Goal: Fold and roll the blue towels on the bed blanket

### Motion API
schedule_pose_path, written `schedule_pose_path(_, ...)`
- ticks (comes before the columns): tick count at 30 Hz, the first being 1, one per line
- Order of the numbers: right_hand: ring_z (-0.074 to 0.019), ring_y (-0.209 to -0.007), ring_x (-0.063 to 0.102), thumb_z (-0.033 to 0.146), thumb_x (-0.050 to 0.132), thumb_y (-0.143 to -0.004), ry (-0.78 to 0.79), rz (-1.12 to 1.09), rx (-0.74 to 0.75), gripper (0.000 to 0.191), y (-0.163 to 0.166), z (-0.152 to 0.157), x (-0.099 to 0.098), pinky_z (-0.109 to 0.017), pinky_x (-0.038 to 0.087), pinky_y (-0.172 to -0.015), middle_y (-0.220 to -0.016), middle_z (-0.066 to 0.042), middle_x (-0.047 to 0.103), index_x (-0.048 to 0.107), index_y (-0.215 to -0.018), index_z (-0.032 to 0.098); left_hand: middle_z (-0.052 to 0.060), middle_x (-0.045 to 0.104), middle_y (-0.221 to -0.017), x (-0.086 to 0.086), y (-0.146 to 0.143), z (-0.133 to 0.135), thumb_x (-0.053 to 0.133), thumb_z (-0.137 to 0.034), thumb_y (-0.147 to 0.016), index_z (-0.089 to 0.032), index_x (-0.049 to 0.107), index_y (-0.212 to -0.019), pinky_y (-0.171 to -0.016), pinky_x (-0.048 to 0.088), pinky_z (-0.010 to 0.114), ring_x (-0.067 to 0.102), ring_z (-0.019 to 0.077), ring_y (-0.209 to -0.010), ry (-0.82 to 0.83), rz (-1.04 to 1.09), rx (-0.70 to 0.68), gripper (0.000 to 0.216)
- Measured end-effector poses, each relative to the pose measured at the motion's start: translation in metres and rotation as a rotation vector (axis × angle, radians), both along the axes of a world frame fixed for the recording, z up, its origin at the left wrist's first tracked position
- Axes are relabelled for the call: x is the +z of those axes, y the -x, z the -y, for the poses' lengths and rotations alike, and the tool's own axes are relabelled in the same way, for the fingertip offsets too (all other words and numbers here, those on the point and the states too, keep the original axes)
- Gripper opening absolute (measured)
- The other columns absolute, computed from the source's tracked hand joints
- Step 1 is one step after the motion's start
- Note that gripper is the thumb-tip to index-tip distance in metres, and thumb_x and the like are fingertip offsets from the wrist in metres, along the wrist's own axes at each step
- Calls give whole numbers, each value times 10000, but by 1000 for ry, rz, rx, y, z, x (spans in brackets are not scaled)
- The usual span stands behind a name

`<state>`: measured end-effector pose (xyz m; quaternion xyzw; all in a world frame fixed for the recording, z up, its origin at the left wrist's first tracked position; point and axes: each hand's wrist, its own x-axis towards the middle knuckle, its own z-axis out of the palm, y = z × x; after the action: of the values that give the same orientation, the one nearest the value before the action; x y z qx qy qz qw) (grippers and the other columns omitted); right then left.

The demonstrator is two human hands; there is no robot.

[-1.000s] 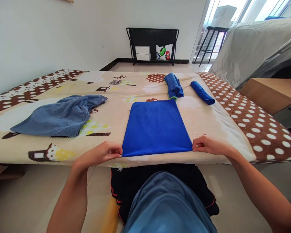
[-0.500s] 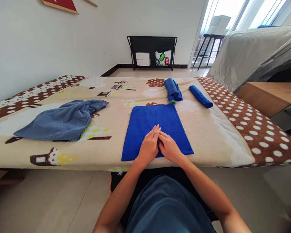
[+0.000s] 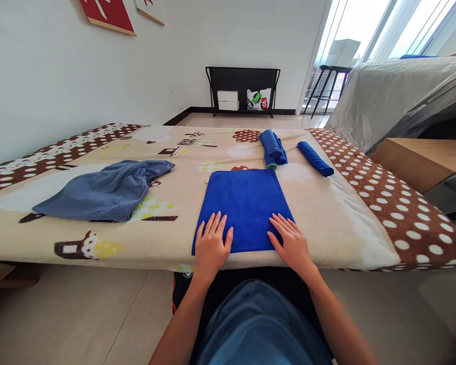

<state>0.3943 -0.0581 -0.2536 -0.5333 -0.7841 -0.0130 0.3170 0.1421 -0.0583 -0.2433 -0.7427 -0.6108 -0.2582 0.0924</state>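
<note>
A blue towel point(image 3: 247, 203) lies flat and spread out near the front edge of the bed, straight ahead of me. On its near left corner rests my left hand point(image 3: 212, 246), palm down, fingers stretched out. My right hand point(image 3: 291, 244) lies the same way over the near right corner, fingers extended. Behind the flat towel, a bundle of rolled blue towels point(image 3: 272, 147) with a green edge sits on the blanket. To its right is one tightly rolled blue towel point(image 3: 315, 158). A crumpled grey-blue towel point(image 3: 106, 192) lies off to the left.
The bed carries a cream patterned blanket point(image 3: 349, 223) with brown polka-dot borders. A black rack point(image 3: 243, 83) holding white boxes stands against the far wall. At right are a wooden box point(image 3: 421, 152), plastic-covered furniture point(image 3: 399, 86) and a stool point(image 3: 329, 83).
My hands were together at the middle of the flat towel. They have moved apart and back toward me, to its two near corners. The view has tilted slightly upward.
</note>
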Motion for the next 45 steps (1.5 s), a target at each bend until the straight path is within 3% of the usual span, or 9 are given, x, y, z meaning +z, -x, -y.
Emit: schedule_pose_path(45, -239, -1397, 482, 359, 440, -1025, -34, 63, -13, 443, 2, 4, 0, -469, 389, -1180, -1467, -58, 542, 567, -1415, 190, 91, 523, -1502, -1, 3, 2, 421, -399, -1015, -204, 563, -1424, -1199, 305, 500, 452, 278, -1428, -19, 19, 4, 475)
